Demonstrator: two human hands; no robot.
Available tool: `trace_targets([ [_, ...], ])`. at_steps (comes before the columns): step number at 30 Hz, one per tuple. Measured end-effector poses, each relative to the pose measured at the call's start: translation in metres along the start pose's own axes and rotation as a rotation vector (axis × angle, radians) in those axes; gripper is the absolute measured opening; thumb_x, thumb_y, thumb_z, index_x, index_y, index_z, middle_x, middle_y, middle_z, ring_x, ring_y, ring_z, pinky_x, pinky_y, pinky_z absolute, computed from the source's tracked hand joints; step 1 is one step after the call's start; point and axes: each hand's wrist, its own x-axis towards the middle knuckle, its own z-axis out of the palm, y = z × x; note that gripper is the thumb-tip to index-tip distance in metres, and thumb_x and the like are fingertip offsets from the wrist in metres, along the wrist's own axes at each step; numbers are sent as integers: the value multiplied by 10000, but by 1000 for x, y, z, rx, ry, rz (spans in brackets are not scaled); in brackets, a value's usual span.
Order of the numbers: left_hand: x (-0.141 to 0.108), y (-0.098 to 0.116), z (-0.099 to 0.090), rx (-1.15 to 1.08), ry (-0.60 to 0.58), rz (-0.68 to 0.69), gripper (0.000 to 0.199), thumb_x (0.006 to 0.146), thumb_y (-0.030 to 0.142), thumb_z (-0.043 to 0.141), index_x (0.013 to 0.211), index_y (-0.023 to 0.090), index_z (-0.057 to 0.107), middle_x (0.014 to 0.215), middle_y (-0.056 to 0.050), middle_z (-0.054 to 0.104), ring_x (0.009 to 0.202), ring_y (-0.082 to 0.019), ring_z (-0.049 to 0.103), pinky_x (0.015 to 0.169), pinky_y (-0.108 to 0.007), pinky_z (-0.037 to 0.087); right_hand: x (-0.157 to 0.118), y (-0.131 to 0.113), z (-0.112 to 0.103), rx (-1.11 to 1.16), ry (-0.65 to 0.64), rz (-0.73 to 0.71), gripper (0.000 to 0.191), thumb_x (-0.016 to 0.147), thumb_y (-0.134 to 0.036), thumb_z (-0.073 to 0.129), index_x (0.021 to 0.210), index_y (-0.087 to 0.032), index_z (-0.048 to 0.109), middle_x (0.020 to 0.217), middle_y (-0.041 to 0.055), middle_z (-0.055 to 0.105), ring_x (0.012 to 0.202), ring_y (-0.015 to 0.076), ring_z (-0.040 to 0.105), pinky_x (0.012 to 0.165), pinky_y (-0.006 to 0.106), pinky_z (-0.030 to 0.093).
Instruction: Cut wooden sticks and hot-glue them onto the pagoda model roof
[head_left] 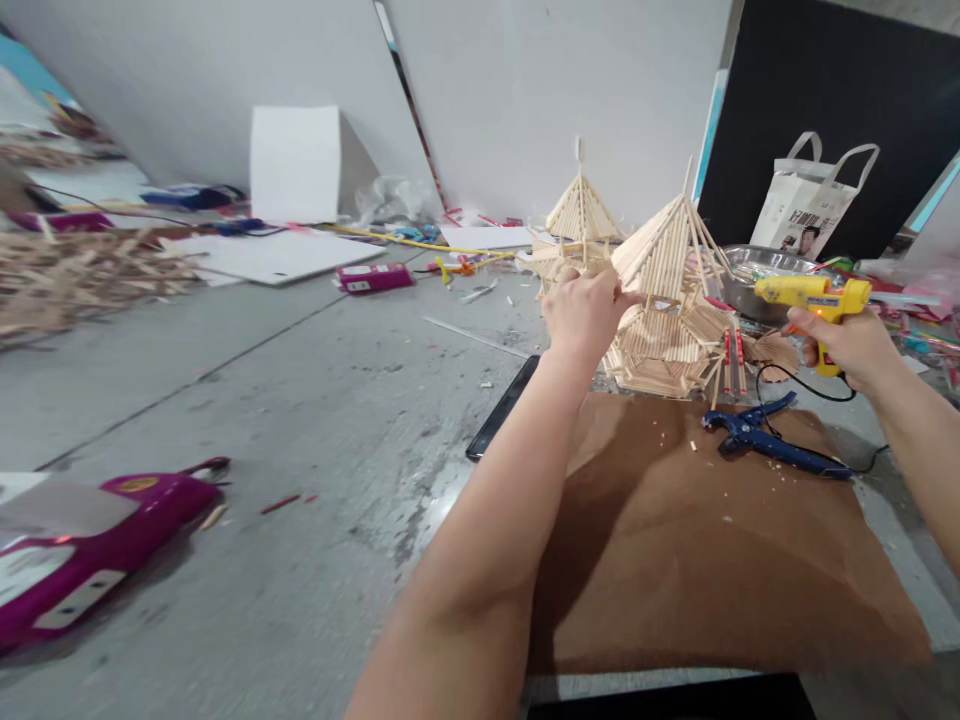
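Observation:
My right hand [851, 345] is wrapped round the handle of a yellow glue gun [814, 295], whose nozzle points left. A black cord hangs from the gun. My left hand [581, 310] is closed at the left side of a model building [664, 345] made of pale wooden sticks, with a pointed roof. Its fingers are partly hidden, and I cannot make out what they pinch. Behind that hand stands a second stick tower [581, 210] with a smaller pointed roof. Blue cutting pliers [780, 440] lie in front of the model.
Brown paper [712, 560] covers the tabletop before me. A dark phone [506, 405] lies under my left forearm. Purple devices [375, 277] rest on the left, near a heap of sticks [90, 280]. Behind the glue gun are a metal bowl [750, 290] and a white bag [806, 205].

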Motion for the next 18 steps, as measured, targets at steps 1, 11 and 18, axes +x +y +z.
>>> trace_targets([
  [1,0,-1,1,10,22,17,280,785,480,553,746,215,635,867,-77,675,981,-257,531,749,-344,392,0,0,1,13,14,-13,345,625,-472,711,770,-186,584,617,1,598,343,92,470,329,240,393],
  [11,3,-6,3,-1,83,145,367,752,422,621,1077,255,577,972,-71,657,1009,-268,512,790,-366,413,5,19,5,294,30,244,364,559,-411,777,766,-188,578,656,3,576,393,97,512,330,229,422],
  [18,7,-11,7,-38,119,236,379,751,423,623,1100,278,617,919,-69,671,957,-262,512,757,-366,405,4,69,-14,95,-44,553,192,786,-421,560,772,-231,569,726,79,621,428,67,480,490,249,462],
])
